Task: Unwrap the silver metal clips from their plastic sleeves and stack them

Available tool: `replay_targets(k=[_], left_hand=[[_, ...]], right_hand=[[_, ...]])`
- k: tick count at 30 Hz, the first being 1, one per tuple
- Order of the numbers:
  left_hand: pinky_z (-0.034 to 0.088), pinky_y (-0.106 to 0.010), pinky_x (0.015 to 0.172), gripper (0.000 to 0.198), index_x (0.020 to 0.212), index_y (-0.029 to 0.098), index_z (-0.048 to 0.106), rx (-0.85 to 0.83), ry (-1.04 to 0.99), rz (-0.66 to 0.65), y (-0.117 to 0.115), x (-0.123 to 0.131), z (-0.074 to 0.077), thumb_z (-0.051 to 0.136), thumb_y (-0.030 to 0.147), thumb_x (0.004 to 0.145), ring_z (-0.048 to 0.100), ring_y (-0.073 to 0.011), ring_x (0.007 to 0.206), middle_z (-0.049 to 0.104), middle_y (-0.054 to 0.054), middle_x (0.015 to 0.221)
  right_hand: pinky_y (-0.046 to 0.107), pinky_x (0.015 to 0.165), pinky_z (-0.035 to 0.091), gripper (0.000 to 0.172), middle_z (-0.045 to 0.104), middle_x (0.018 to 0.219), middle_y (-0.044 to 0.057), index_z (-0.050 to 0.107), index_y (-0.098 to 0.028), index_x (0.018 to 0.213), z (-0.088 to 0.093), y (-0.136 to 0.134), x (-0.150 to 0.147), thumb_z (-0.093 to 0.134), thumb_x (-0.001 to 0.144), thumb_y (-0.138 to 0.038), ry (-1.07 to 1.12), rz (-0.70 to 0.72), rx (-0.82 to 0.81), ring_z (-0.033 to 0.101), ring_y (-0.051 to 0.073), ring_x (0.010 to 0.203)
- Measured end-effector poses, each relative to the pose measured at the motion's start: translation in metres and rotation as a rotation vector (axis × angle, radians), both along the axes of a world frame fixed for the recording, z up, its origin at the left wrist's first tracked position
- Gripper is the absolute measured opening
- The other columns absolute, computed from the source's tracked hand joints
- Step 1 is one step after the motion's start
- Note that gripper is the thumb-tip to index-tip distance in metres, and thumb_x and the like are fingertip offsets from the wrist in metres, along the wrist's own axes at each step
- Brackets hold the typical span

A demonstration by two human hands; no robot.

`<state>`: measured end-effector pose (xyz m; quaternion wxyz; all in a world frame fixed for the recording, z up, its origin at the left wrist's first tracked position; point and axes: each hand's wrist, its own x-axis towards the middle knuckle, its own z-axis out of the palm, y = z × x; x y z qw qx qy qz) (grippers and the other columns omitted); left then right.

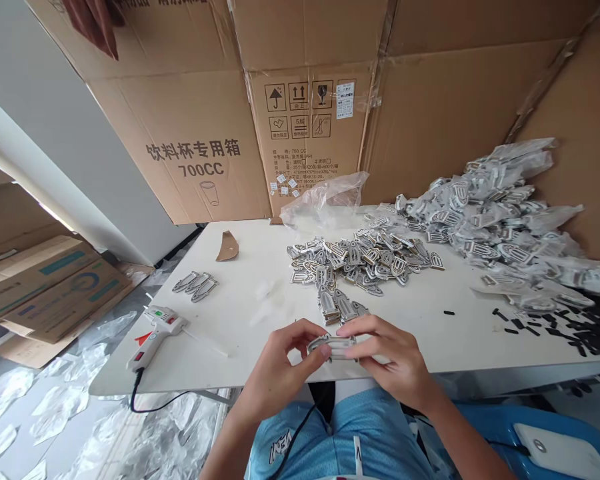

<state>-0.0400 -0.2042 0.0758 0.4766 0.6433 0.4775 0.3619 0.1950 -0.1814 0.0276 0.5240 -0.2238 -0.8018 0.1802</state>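
At the table's front edge, my left hand (276, 370) and my right hand (397, 363) hold a grey arch-shaped piece (337, 347) between them. My left thumb and fingers pinch its left end. The fingertips of my right hand close on its right end. Just beyond my hands lies a short stack of similar grey pieces (329, 303), which runs back into a loose pile of arch-shaped pieces (375, 257). Off to the left, a few arch frames (196, 285) lie side by side, with a white glue gun (155, 337) on its side nearer the edge.
Bagged grey pieces (500, 220) are heaped at the right back. Black strips (587, 327) lie scattered near the right front. A clear plastic bag (325, 200) and a cardboard scrap (227, 247) rest on the white table (260, 363). Cardboard (190, 113) walls the back.
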Motion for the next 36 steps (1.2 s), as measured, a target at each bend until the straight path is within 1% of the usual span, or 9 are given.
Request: replay_targets(k=[2,5,8,11,15,24,28,32,36], left_hand=[[0.052,-0.036,0.081,0.029,0.100,0.021,0.077,-0.068,-0.032,-0.031,0.001,-0.001,0.000,0.073,0.049,0.099,0.065,-0.0216,0.084,0.075,-0.006,0.089],[0.053,-0.035,0.080,0.029,0.098,0.021,0.075,-0.046,-0.022,0.035,0.003,-0.004,0.001,0.073,0.050,0.099,0.066,-0.0214,0.085,0.074,-0.006,0.090],[0.052,-0.033,0.077,0.028,0.097,0.021,0.075,-0.012,0.003,0.072,0.005,-0.007,0.000,0.073,0.049,0.098,0.067,-0.0214,0.084,0.075,-0.006,0.089],[0.051,-0.031,0.073,0.028,0.095,0.021,0.075,0.006,0.004,0.079,0.006,-0.006,-0.002,0.073,0.049,0.098,0.066,-0.0204,0.081,0.074,-0.005,0.086],[0.051,-0.032,0.074,0.028,0.095,0.021,0.075,0.004,0.010,0.058,0.006,-0.003,-0.001,0.073,0.049,0.098,0.066,-0.0211,0.083,0.074,-0.005,0.087],[0.050,-0.032,0.075,0.028,0.096,0.021,0.075,0.001,0.019,0.063,0.004,-0.003,0.001,0.072,0.049,0.098,0.062,-0.0197,0.081,0.071,-0.004,0.084],[0.050,-0.032,0.076,0.027,0.096,0.021,0.074,0.000,0.017,0.068,0.003,-0.003,0.002,0.072,0.048,0.098,0.063,-0.0199,0.082,0.071,-0.004,0.086],[0.050,-0.032,0.077,0.026,0.096,0.021,0.074,-0.007,0.019,0.062,0.002,-0.004,0.003,0.072,0.047,0.098,0.062,-0.0194,0.082,0.071,-0.003,0.086],[0.051,-0.033,0.079,0.027,0.096,0.021,0.073,-0.014,0.022,0.068,0.002,-0.005,0.003,0.072,0.047,0.098,0.063,-0.0203,0.085,0.072,-0.004,0.088]], right_hand=[[0.038,0.090,0.068,0.027,0.081,0.113,0.008,0.076,-0.028,0.119,0.003,0.009,0.013,0.070,0.101,-0.008,-0.002,-0.042,-0.062,0.079,0.024,0.105],[0.037,0.085,0.066,0.013,0.080,0.104,0.007,0.077,-0.026,0.115,0.002,0.024,0.040,0.073,0.103,-0.022,0.023,-0.224,-0.192,0.077,0.024,0.095],[0.034,0.080,0.065,0.013,0.078,0.108,0.006,0.079,-0.027,0.112,-0.002,0.034,0.061,0.071,0.105,-0.034,-0.147,-0.324,-0.353,0.075,0.022,0.090],[0.033,0.079,0.064,0.013,0.077,0.116,0.004,0.081,-0.029,0.112,-0.008,0.037,0.067,0.073,0.102,-0.034,-0.368,-0.295,-0.451,0.075,0.021,0.090],[0.036,0.085,0.062,0.020,0.077,0.117,0.003,0.080,-0.030,0.116,-0.015,0.035,0.056,0.075,0.097,-0.024,-0.491,-0.335,-0.461,0.075,0.022,0.096],[0.038,0.085,0.058,0.009,0.078,0.107,0.004,0.079,-0.025,0.097,-0.021,0.036,0.049,0.072,0.097,-0.020,-0.516,-0.378,-0.404,0.075,0.024,0.094],[0.038,0.085,0.057,0.014,0.077,0.108,0.004,0.075,-0.024,0.085,-0.022,0.036,0.049,0.070,0.099,-0.024,-0.520,-0.362,-0.435,0.075,0.024,0.095],[0.039,0.088,0.058,0.007,0.077,0.118,0.005,0.077,-0.027,0.099,-0.018,0.035,0.053,0.071,0.099,-0.031,-0.510,-0.344,-0.511,0.074,0.026,0.101],[0.039,0.092,0.059,0.013,0.076,0.123,0.006,0.077,-0.029,0.107,-0.005,0.032,0.065,0.072,0.102,-0.040,-0.346,-0.314,-0.559,0.071,0.026,0.104]])
